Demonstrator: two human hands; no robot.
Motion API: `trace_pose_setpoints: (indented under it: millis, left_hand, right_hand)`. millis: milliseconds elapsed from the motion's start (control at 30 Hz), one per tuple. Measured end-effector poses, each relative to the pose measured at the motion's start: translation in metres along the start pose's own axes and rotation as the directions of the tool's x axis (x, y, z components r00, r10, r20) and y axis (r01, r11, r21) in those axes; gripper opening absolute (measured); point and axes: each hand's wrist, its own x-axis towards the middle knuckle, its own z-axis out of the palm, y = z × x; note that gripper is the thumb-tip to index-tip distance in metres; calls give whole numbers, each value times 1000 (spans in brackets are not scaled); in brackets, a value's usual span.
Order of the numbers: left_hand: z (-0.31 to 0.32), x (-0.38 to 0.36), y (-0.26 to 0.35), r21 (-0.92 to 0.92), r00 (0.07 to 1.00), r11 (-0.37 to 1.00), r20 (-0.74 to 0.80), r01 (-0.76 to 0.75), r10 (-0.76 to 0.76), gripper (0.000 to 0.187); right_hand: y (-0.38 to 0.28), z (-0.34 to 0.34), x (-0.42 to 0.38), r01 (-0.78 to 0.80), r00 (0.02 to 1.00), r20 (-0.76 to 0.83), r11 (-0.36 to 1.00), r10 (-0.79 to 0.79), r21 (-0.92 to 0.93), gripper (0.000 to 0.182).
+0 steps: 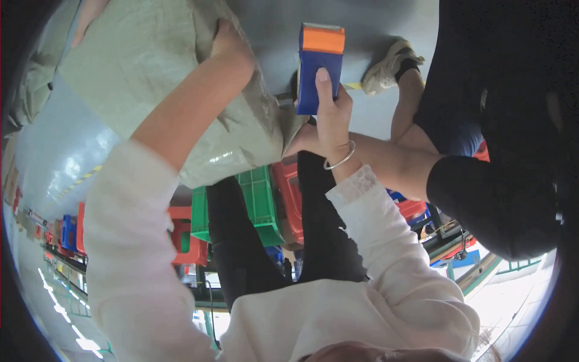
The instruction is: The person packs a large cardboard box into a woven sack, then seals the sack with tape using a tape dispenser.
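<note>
A large grey-beige plastic sack [157, 78] fills the upper left, creased and partly shiny. My left hand [232, 45] reaches in at a fold near its right edge, and the fingers are hidden there. To the right of the sack, my right hand [333, 111] is closed round a blue tape dispenser [310, 78] with an orange top and a jagged metal edge. The thumb lies along its blue face. Just below the dispenser, another person's hand [301, 140] is at the sack's lower right corner.
A person in black, with a bare forearm [386, 160] and a beige shoe [386, 69], is close on the right. Another person's arm [87, 21] shows at top left. Green crates [256, 199] and red plastic stools [288, 193] stand around my legs.
</note>
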Motion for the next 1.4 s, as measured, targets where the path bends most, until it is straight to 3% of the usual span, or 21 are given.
trace_pose_setpoints:
  millis: [100, 133, 167, 200, 233, 267, 300, 400, 467, 533, 600, 700, 800, 900, 1000, 1067, 1100, 1167, 1200, 1300, 1400]
  left_hand:
    - [-7, 4, 0, -126, 975, 991, 208, -48, 73, 55]
    - [-2, 7, 3, -296, 988, 949, -143, -105, 65, 47]
    - [4, 11, 9, -425, 883, 877, -469, -223, -2, 38]
    - [10, 0, 16, -470, 797, 831, -602, -298, -55, 34]
    - [16, -26, 21, -730, 779, 480, -611, -486, -141, 32]
    - [23, -52, 22, -806, 780, 31, -581, -591, -235, 35]
    - [30, -77, 22, -680, 797, -415, -516, -604, -314, 42]
    - [68, -124, 45, -708, 904, -613, -427, -350, -23, 51]
    - [80, -142, 62, -530, 899, -786, -432, -319, -74, 37]
    - [92, -154, 75, -393, 903, -871, -414, -294, -118, 31]
    - [103, -162, 81, -256, 910, -926, -380, -277, -167, 26]
    - [118, -171, 78, -149, 905, -948, -371, -280, -209, 27]
    - [136, -178, 71, -92, 883, -934, -371, -344, -289, 23]
    - [154, -179, 68, -72, 899, -907, -183, -415, -397, 19]
    - [193, -188, 62, 6, 878, -879, -45, -476, -476, 16]
    - [244, -189, 52, -31, 857, -875, 188, -482, -479, 20]
    - [273, -186, 50, -34, 844, -874, 245, -485, -478, 23]
    - [346, -180, 44, -95, 744, -821, 375, -562, -553, 29]
    - [374, -174, 41, -111, 715, -808, 409, -578, -567, 31]
    - [417, -148, 33, -190, 688, -802, 427, -566, -587, 36]
    - [420, -82, 35, -126, 690, -786, 410, -605, -597, 36]
  right_hand:
    - [-14, -19, -21, -20, 995, 93, 984, 37, -177, 43]
    - [-17, -27, -21, 40, 988, 157, 964, 2, -264, 44]
    - [-18, -38, -23, 98, 975, 221, 932, -19, -350, 45]
    - [-16, -51, -26, 121, 967, 256, 912, -19, -392, 46]
    - [-13, -65, -31, 231, 926, 373, 865, -55, -445, 41]
    - [-10, -76, -33, 349, 867, 491, 810, -88, -471, 38]
    - [-7, -84, -35, 469, 790, 603, 745, -113, -474, 35]
    - [-9, -90, -49, 592, 695, 703, 675, -150, -441, 40]
    - [-17, -91, -55, 619, 658, 752, 606, -52, -499, 40]
    - [-27, -87, -62, 642, 631, 775, 552, 12, -532, 43]
    - [-39, -78, -67, 671, 605, 794, 494, 67, -553, 46]
    - [-56, -57, -77, 717, 572, 820, 480, 10, -505, 41]
    - [-76, -28, -87, 719, 539, 842, 535, -29, -443, 37]
    - [-100, 13, -100, 605, 591, 792, 567, 150, -559, 39]
    - [-131, 59, -126, 566, 586, 730, 466, 353, -680, 41]
    - [-146, 78, -132, 667, 573, 687, 232, 448, -708, 40]
    - [-149, 79, -130, 691, 573, 672, 165, 469, -704, 41]
    - [-150, 78, -125, 726, 645, 604, -127, 469, -676, 46]
    - [-145, 77, -120, 726, 661, 588, -200, 466, -658, 48]
    - [-136, 75, -114, 704, 703, 586, -272, 403, -656, 42]
    - [-134, 88, -112, 657, 747, 541, -299, 388, -692, 44]
